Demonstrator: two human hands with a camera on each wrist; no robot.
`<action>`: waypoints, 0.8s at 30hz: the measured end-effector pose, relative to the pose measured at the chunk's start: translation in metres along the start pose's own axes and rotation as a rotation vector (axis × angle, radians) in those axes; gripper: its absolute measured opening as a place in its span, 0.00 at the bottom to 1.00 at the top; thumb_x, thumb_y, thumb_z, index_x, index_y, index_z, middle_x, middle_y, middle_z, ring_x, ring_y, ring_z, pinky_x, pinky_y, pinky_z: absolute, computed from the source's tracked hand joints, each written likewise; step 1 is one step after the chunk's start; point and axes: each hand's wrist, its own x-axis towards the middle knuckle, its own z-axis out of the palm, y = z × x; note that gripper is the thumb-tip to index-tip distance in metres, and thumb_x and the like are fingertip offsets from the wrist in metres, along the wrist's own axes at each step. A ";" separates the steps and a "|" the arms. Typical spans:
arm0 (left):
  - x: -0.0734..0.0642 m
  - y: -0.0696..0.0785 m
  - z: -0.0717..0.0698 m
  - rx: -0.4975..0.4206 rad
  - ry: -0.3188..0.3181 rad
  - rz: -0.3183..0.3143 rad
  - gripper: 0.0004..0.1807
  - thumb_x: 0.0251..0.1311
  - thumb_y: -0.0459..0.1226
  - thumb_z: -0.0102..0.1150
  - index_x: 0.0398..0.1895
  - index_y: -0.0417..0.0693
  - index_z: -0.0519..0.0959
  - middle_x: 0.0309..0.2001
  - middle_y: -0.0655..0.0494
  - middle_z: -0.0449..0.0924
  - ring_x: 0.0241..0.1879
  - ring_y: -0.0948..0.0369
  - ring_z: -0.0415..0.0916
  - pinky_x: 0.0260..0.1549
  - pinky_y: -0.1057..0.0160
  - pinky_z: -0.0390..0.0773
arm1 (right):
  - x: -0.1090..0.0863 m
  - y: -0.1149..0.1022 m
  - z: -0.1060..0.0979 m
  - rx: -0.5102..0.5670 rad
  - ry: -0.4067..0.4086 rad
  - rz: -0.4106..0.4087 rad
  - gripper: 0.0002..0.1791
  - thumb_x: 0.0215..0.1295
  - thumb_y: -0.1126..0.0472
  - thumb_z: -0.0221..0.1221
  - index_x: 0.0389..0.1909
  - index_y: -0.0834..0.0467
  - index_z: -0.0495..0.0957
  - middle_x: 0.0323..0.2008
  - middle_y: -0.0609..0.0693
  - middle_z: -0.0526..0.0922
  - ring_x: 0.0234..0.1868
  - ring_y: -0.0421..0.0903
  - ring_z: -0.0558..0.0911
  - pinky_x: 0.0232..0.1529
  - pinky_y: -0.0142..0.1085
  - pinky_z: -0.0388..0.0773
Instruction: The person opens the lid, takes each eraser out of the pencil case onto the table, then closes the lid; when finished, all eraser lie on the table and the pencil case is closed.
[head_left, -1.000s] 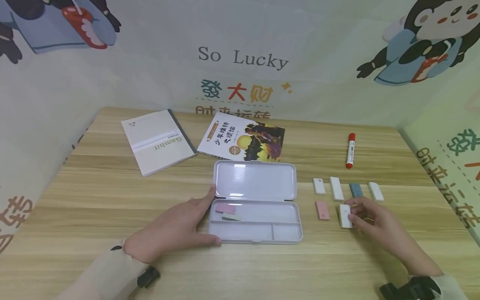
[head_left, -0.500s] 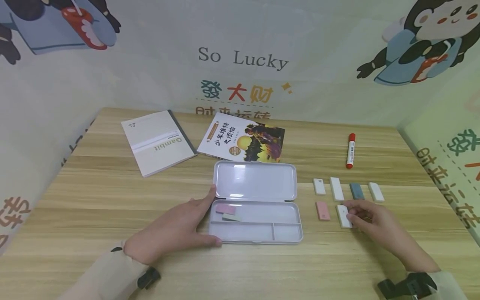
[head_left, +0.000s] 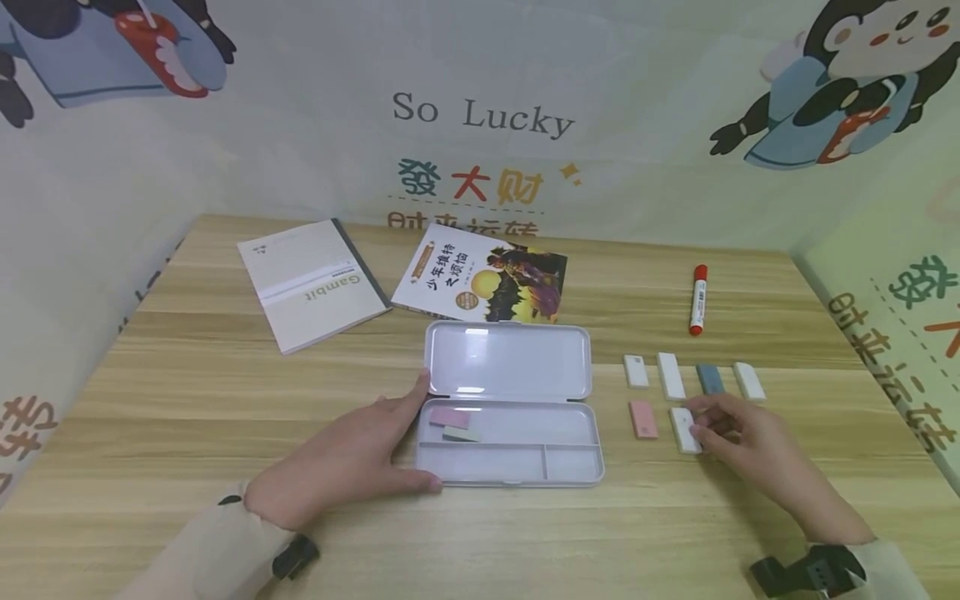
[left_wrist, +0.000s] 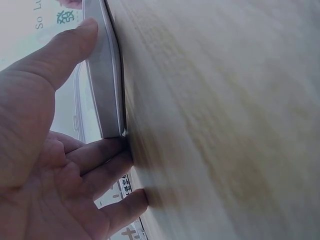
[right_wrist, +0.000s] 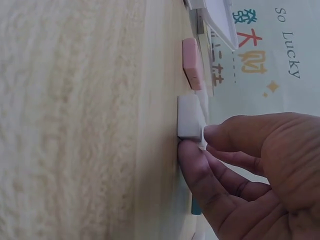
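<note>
Nearest the viewer, the left hand (head_left: 337, 462) lies flat on the table (head_left: 187, 400) against the left end of the open case (head_left: 510, 442), thumb along the front edge and forefinger up by the hinge; the fingers are straight and press rather than clasp, as the left wrist view confirms (left_wrist: 55, 150). To the right, the right hand (head_left: 738, 437) pinches the white eraser (head_left: 683, 429) between thumb and fingertips; the right wrist view shows the thumb (right_wrist: 200, 170) on the eraser's near end and a fingertip on its top edge while the eraser (right_wrist: 190, 117) lies flat on the wood. The eraser appears small, light and slightly yielding, probably grippy rather than slippery and in no way fragile; its short ends or long sides offer the best hold, since the flat face lies on the table. The case is a shallow, stiff tray with a hinged lid (head_left: 508, 360) lying open behind it. Its wide back compartment holds a pink eraser (head_left: 450, 417) and a grey-green eraser (head_left: 461, 434), touching at the left end; the two narrow front compartments hold nothing visible. Beside the pinched eraser lies another pink eraser (head_left: 642, 418); beyond stands a row of four (head_left: 672, 376), three white and one blue. Farther back lie a red marker (head_left: 698, 300), a storybook (head_left: 480, 272) and a notebook (head_left: 311, 283).
</note>
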 end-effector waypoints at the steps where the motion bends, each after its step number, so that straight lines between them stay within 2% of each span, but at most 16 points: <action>1: 0.000 0.000 0.000 -0.001 0.001 0.002 0.67 0.54 0.64 0.73 0.86 0.43 0.47 0.77 0.37 0.66 0.74 0.33 0.66 0.74 0.36 0.69 | 0.000 -0.001 -0.001 -0.003 0.002 -0.011 0.15 0.69 0.69 0.65 0.54 0.69 0.81 0.37 0.55 0.87 0.33 0.28 0.79 0.30 0.27 0.81; 8: -0.001 0.000 0.000 0.003 0.008 0.003 0.67 0.54 0.64 0.73 0.86 0.43 0.47 0.77 0.37 0.67 0.74 0.32 0.66 0.74 0.37 0.69 | 0.007 -0.021 -0.009 -0.081 0.102 -0.162 0.12 0.69 0.70 0.64 0.52 0.66 0.82 0.36 0.52 0.87 0.37 0.28 0.78 0.32 0.28 0.84; 10: -0.001 0.000 0.000 0.004 0.009 0.006 0.67 0.53 0.65 0.73 0.86 0.43 0.47 0.77 0.37 0.67 0.74 0.32 0.66 0.74 0.36 0.69 | 0.012 -0.032 -0.007 -0.082 0.089 -0.203 0.12 0.70 0.70 0.64 0.52 0.65 0.82 0.37 0.51 0.87 0.38 0.31 0.80 0.34 0.30 0.86; 16: -0.002 0.001 -0.001 -0.005 0.010 0.019 0.68 0.53 0.66 0.73 0.86 0.43 0.46 0.77 0.37 0.67 0.74 0.33 0.68 0.73 0.37 0.70 | 0.030 -0.073 0.010 0.002 -0.015 -0.376 0.11 0.70 0.70 0.64 0.52 0.64 0.83 0.41 0.51 0.89 0.41 0.44 0.87 0.39 0.33 0.89; 19: -0.002 0.001 -0.002 -0.002 0.011 0.024 0.68 0.53 0.65 0.73 0.86 0.42 0.46 0.77 0.37 0.67 0.74 0.34 0.68 0.74 0.37 0.70 | 0.038 -0.095 0.021 0.037 -0.101 -0.410 0.10 0.72 0.69 0.62 0.52 0.63 0.83 0.44 0.52 0.89 0.42 0.44 0.87 0.42 0.34 0.89; 24: -0.002 0.000 -0.002 0.004 0.010 0.027 0.68 0.53 0.66 0.72 0.86 0.43 0.45 0.77 0.37 0.67 0.74 0.34 0.68 0.74 0.37 0.69 | 0.049 -0.123 0.039 0.037 -0.232 -0.434 0.12 0.75 0.65 0.60 0.55 0.60 0.83 0.47 0.51 0.89 0.45 0.43 0.87 0.47 0.35 0.88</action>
